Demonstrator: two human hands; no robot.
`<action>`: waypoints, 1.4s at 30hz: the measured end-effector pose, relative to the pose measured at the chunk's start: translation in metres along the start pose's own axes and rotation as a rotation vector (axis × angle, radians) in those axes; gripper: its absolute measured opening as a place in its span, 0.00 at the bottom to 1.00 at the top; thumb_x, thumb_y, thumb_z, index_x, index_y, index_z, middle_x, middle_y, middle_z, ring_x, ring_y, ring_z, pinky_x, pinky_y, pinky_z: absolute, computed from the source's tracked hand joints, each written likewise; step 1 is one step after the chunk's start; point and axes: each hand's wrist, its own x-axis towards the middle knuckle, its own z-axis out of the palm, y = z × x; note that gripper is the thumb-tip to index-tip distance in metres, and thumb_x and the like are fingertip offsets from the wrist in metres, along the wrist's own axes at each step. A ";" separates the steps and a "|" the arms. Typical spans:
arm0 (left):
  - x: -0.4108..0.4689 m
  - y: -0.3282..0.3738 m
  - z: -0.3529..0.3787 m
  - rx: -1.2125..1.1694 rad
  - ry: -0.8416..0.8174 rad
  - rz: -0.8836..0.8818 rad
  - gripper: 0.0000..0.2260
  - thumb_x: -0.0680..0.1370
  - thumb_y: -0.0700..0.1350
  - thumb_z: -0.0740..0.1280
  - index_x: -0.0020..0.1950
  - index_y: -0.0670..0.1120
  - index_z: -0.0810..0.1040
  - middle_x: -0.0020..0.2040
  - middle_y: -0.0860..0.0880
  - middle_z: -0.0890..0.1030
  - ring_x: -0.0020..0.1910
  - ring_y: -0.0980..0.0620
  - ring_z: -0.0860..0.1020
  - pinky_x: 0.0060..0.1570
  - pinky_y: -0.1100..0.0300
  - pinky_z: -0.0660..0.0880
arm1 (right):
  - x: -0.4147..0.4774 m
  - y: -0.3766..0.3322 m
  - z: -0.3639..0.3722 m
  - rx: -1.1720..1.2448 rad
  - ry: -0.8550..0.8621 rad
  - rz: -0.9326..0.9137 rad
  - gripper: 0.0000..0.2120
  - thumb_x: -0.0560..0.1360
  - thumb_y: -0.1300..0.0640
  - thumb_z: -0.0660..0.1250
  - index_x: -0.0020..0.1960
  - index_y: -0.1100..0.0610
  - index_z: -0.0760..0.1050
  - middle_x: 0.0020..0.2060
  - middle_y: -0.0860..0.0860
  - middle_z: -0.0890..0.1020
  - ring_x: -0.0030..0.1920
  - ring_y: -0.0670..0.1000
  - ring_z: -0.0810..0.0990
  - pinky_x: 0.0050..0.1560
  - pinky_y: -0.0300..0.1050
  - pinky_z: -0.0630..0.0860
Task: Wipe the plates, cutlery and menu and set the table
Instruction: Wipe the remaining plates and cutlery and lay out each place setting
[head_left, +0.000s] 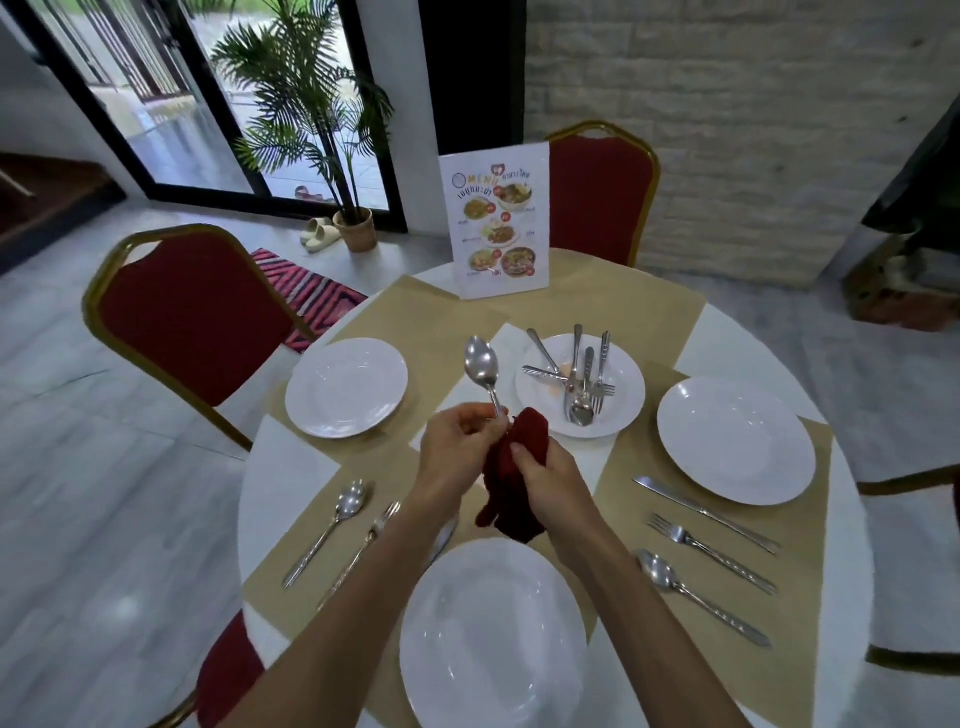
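My left hand (460, 452) pinches the handle of a steel spoon (482, 370), bowl pointing up. My right hand (545, 480) grips a dark red cloth (511, 473) wrapped round the spoon's lower handle. Behind them a white plate (623, 410) holds several pieces of cutlery (582, 382). White plates lie at the left (345, 387), the right (735, 439) and the near edge (491, 634). A spoon (332, 525) and fork (363, 545) lie at the near left. A knife (706, 512), fork (711, 553) and spoon (701, 597) lie at the right. The menu card (498, 221) stands at the table's far side.
The round white table (280, 483) carries tan paper mats (431, 317). Red chairs with gold frames stand at the left (192, 317), the far side (602, 197) and the near left. A potted palm (311, 114) stands by the glass door.
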 end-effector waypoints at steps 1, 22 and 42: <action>0.012 0.002 -0.004 -0.057 0.021 -0.011 0.03 0.78 0.39 0.71 0.49 0.46 0.84 0.39 0.47 0.86 0.40 0.53 0.83 0.43 0.55 0.81 | 0.004 -0.003 -0.001 -0.005 -0.044 0.015 0.09 0.85 0.57 0.59 0.60 0.57 0.76 0.44 0.54 0.87 0.43 0.55 0.88 0.40 0.49 0.84; 0.365 -0.019 -0.139 0.898 -0.136 0.395 0.08 0.80 0.50 0.68 0.55 0.55 0.85 0.53 0.58 0.83 0.57 0.54 0.78 0.64 0.47 0.71 | 0.347 -0.073 0.072 -0.610 -0.021 -0.048 0.05 0.76 0.58 0.71 0.52 0.55 0.81 0.42 0.53 0.87 0.44 0.56 0.87 0.53 0.56 0.83; 0.465 -0.112 -0.079 1.039 0.043 0.203 0.25 0.86 0.53 0.51 0.82 0.47 0.53 0.82 0.42 0.50 0.81 0.43 0.46 0.79 0.46 0.49 | 0.442 -0.031 0.114 -0.573 0.425 -0.030 0.13 0.80 0.57 0.66 0.62 0.60 0.75 0.52 0.57 0.81 0.55 0.61 0.79 0.52 0.45 0.70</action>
